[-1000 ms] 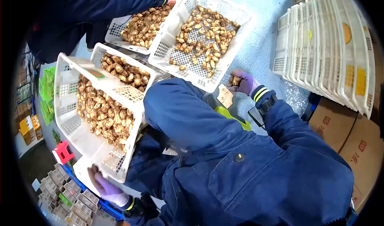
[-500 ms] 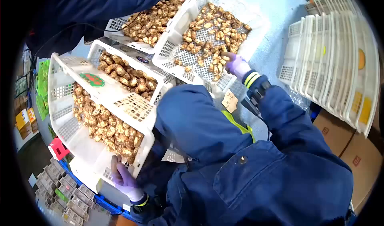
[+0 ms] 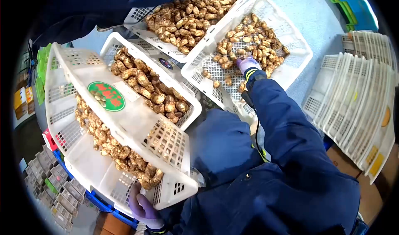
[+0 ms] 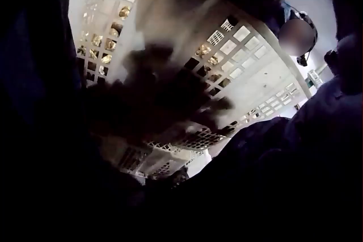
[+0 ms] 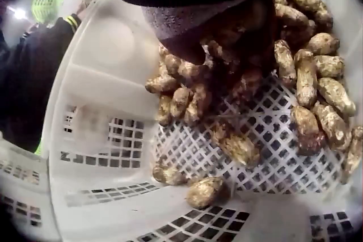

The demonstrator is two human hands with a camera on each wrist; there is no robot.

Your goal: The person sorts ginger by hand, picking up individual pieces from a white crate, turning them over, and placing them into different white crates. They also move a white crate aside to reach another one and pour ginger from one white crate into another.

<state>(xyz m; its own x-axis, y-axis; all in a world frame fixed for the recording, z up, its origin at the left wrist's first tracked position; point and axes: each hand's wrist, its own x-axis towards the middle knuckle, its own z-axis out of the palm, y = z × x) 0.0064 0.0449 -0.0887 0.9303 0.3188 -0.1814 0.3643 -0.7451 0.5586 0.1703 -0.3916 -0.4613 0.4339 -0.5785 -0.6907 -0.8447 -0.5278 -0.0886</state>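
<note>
My purple-gloved right hand (image 3: pixel 249 64) reaches down into a white plastic crate (image 3: pixel 291 29), among brown-and-cream tubers (image 3: pixel 266 39) lying on its lattice floor. In the right wrist view its fingers are in dark shadow beside several tubers (image 5: pixel 181 100), and I cannot tell whether they hold one. My left hand (image 3: pixel 143 210), in a similar glove, touches the lower corner of a tilted white crate (image 3: pixel 95 168), with straight fingers against its latticed side. Tubers (image 3: pixel 104 135) fill part of that crate, and a green oval label (image 3: pixel 106 95) shows on its panel.
Another crate of tubers (image 3: pixel 141 81) stands behind the tilted one, and a fuller pile (image 3: pixel 191 21) lies at the back beside a person's dark sleeve (image 3: pixel 104 2). Nested white crates (image 3: pixel 349 110) stand at right, near a blue-and-green bin (image 3: pixel 355 8).
My right hand, gripping a tuber outside the crate a second ago, has moved up and inside it. My left hand has shifted right along the tilted crate. The head view has swung too.
</note>
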